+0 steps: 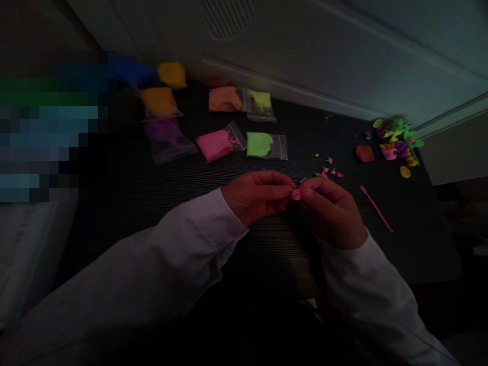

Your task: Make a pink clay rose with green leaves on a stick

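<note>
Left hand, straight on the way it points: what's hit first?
Left hand meets the small pink piece at its fingertips, then probably the right hand; exact depth is unclear.

On our table [419, 244] we count bags [217, 145] left to centre, small pieces [323, 174] to their right, a stick tool [376, 209] beyond, a lump [365, 153] behind it, and a cluster of figures [401, 148] right of the lump.

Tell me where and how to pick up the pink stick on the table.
Probably best pinched mid-shaft, from above, fingertips on both long sides: the pink stick lies flat on the dark table, straight and slim.
</note>
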Action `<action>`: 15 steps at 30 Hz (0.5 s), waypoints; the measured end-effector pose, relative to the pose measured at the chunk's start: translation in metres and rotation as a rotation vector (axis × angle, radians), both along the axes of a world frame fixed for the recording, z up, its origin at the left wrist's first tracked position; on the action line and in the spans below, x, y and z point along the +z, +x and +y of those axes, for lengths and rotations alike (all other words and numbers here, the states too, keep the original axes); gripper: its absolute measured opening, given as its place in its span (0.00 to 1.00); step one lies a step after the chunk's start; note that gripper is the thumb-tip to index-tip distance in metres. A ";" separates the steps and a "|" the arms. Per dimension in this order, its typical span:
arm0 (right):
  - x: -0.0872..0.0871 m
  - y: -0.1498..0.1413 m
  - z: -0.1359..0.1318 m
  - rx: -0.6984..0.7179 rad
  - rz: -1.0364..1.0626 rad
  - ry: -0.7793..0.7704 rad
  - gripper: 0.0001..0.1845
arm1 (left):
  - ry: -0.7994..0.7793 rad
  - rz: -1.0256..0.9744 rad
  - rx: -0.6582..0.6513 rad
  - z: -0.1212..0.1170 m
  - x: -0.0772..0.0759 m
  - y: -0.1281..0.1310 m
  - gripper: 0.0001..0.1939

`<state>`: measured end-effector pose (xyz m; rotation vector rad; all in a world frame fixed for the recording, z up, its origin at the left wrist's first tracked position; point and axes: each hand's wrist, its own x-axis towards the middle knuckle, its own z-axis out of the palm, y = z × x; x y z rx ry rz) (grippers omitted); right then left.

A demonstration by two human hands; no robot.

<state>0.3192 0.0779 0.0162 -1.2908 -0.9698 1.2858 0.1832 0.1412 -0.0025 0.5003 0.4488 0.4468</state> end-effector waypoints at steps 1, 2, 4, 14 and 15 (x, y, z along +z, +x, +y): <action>0.000 0.000 0.000 0.003 -0.001 -0.004 0.04 | -0.002 0.001 0.000 0.000 0.000 0.000 0.04; 0.000 0.001 0.000 0.004 -0.009 -0.006 0.04 | -0.003 0.004 -0.001 0.000 0.000 0.000 0.04; 0.001 0.001 0.000 -0.004 -0.041 0.001 0.05 | 0.001 0.009 -0.002 0.000 0.001 0.000 0.04; 0.006 -0.002 -0.002 -0.132 -0.188 0.179 0.03 | 0.111 0.061 0.075 0.002 -0.003 0.001 0.08; 0.006 -0.002 -0.002 -0.122 -0.182 0.177 0.03 | 0.119 0.064 0.093 0.002 -0.003 0.001 0.08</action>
